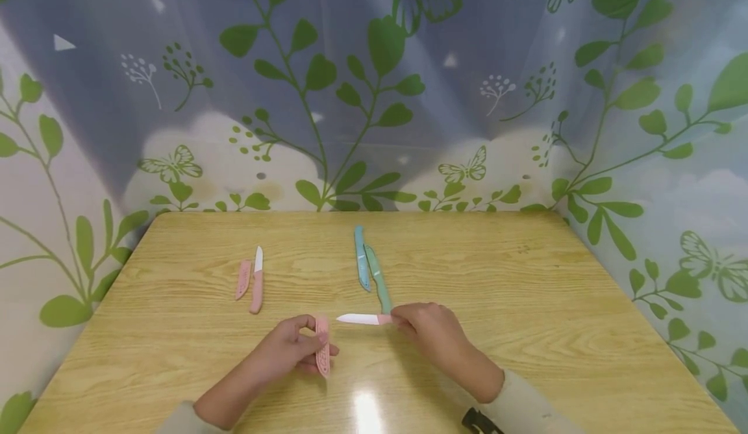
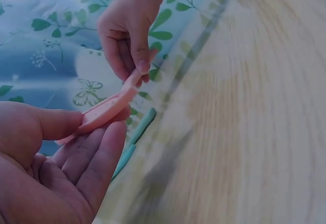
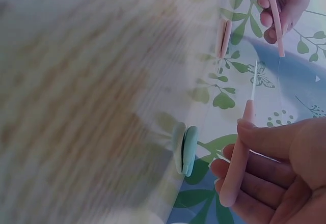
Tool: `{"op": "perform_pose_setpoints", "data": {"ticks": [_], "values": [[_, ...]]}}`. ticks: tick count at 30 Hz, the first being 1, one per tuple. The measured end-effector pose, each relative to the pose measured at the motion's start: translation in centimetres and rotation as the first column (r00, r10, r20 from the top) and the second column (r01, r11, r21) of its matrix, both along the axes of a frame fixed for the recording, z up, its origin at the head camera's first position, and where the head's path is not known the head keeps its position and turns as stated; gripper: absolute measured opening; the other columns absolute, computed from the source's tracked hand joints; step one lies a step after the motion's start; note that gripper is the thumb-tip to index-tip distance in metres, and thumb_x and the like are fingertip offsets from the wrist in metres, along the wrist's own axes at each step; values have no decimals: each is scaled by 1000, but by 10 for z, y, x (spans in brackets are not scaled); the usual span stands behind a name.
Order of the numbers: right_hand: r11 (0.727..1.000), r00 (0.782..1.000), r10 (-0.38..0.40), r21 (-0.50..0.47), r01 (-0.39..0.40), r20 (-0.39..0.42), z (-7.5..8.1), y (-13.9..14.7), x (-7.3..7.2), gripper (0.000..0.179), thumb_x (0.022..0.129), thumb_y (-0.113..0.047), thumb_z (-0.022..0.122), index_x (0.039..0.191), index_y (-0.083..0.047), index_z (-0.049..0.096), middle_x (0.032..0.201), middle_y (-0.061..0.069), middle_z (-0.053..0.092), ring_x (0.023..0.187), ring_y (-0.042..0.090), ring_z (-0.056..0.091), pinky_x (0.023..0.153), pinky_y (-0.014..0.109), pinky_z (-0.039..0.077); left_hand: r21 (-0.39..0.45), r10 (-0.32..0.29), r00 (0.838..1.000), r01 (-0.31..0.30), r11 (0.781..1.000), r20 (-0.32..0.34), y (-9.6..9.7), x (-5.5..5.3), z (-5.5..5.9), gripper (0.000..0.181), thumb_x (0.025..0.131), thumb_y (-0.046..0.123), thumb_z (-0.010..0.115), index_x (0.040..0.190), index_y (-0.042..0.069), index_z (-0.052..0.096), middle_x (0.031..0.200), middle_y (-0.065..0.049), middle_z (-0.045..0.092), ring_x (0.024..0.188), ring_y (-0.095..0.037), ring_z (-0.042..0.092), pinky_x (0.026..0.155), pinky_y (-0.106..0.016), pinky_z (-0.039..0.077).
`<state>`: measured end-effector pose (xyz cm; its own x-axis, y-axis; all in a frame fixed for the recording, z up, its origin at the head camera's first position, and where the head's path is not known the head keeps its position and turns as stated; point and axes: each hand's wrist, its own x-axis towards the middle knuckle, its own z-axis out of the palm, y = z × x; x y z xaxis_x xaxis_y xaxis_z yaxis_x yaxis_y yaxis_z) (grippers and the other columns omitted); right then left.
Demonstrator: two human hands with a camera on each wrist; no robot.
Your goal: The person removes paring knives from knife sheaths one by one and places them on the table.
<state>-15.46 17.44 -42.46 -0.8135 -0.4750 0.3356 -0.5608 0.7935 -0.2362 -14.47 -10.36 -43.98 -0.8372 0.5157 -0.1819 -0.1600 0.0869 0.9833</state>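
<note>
Between thumb and fingers my left hand (image 1: 292,348) pinches a pink knife sheath (image 1: 323,349), held upright above the table. My right hand (image 1: 431,331) grips the pink handle of a small paring knife (image 1: 359,319), its white blade bare and pointing left at the sheath. A short gap parts the blade tip from the sheath in the head view. In the right wrist view the thumb presses along the knife handle (image 3: 237,173), with the fingers curled behind it. The left wrist view shows the sheath (image 2: 109,109) between thumb and fingertips.
Beyond the hands, a blue sheathed knife (image 1: 361,262) and a green sheathed knife (image 1: 378,281) lie side by side. To the left lie another bare pink knife (image 1: 257,284) and a pink sheath (image 1: 243,280). A patterned curtain (image 1: 350,96) borders the wooden table (image 1: 497,258).
</note>
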Motion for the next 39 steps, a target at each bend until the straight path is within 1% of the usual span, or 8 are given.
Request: {"op": "perform_pose_setpoints", "data": {"ticks": [9,15,20,23,26,31,35,39], "values": [[1000,1000,-28,-7,28,-3,-3,-2,-1,8,82,-7,76,88,-12,74,83,-2,73,62,4,57,52,18,48,19,22,1000,-22,1000,5,3,1,-2,14,98,5,55,99,-8,49,99,-27,69,100,-34,68,74,-31,60],[999,998,-48,-6,48,31,-3,-4,-2,9,84,-10,76,91,-12,71,82,-1,72,64,7,62,54,22,51,41,22,1000,-22,999,-14,1,3,-2,21,96,5,60,106,-12,52,80,-20,69,109,-37,64,80,-34,59],[998,995,-16,-53,22,101,-2,-7,-3,14,82,-6,77,89,-10,65,79,1,71,63,9,62,55,21,51,40,-4,999,5,999,-33,0,2,-2,25,95,8,62,108,-11,51,86,-23,70,107,-37,65,83,-36,58],[986,974,32,-164,5,223,-1,-8,-5,15,83,-5,76,93,-8,65,83,5,72,70,13,68,61,21,55,30,-18,999,19,999,-42,0,2,-2,26,95,9,62,109,-10,51,94,-26,70,104,-36,66,83,-35,58],[954,925,79,-297,38,371,-1,-8,-7,19,84,-5,74,102,-4,68,91,9,74,79,18,71,66,25,59,22,-24,999,25,999,-46,0,1,-2,27,96,10,62,110,-11,52,99,-27,69,101,-36,67,83,-35,58],[880,816,183,-461,112,548,-4,-9,-6,21,87,-6,72,106,2,67,94,14,73,84,23,71,68,28,59,12,-18,999,19,1000,-49,-1,2,-1,28,96,9,61,112,-12,52,102,-27,69,97,-37,68,81,-35,59],[798,687,303,-570,197,661,-8,-12,-2,18,91,-5,67,104,6,60,91,22,72,81,28,72,65,30,60,13,-7,999,8,1000,-45,0,2,0,28,96,6,60,114,-13,52,103,-27,69,99,-37,67,80,-34,59],[717,566,403,-633,293,719,-10,-14,2,22,94,-3,61,109,12,54,90,28,69,81,32,72,72,39,61,7,4,999,-4,1000,-52,2,1,-1,27,96,5,60,114,-12,52,102,-26,69,100,-35,68,78,-33,59]]}}
